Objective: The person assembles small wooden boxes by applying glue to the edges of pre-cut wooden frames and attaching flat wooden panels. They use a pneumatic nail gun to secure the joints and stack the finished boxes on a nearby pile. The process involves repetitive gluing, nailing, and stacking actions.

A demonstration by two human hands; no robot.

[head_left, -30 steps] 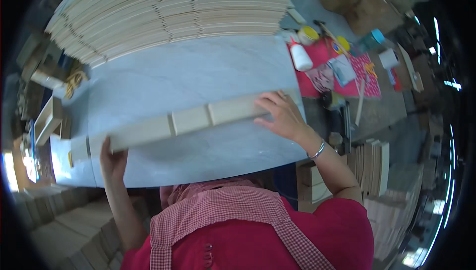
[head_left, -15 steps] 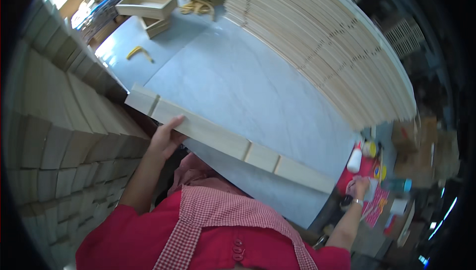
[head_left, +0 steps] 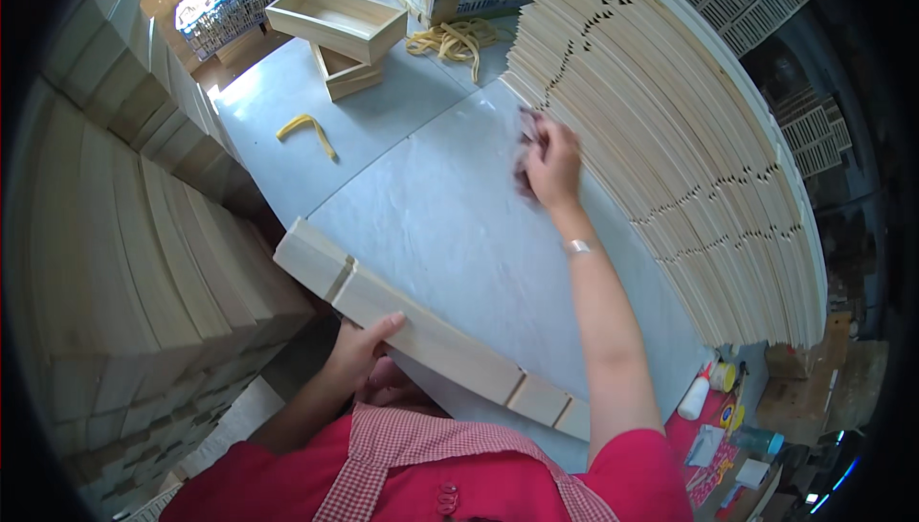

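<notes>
1. Since half a second ago, the right hand (head_left: pixel 557 163) has swung from the pink cloth at the table's right over to the foot of the slat stack (head_left: pixel 661 129), and a crumpled mauve rag (head_left: pixel 524 160) now shows in it.
2. Its arm reaches up and forward, nearly straight, with a bracelet (head_left: pixel 576 246) at the wrist; the fingers are closed on the rag, which is blurred.
3. On the near side, the left hand (head_left: pixel 367 345) has its forearm angled in from below, thumb pressed over the top face of the board (head_left: pixel 442 341) and the other fingers mostly hidden beneath, so it is clamped on the wood.
4. Pale and long, the board slants down to the right along the near edge of the table (head_left: pixel 469 215); whether it rests on the tabletop, I cannot tell.
5. Three grooves cross its face: one near the left end, two close together toward the right, where the right arm hides the tip.
</notes>
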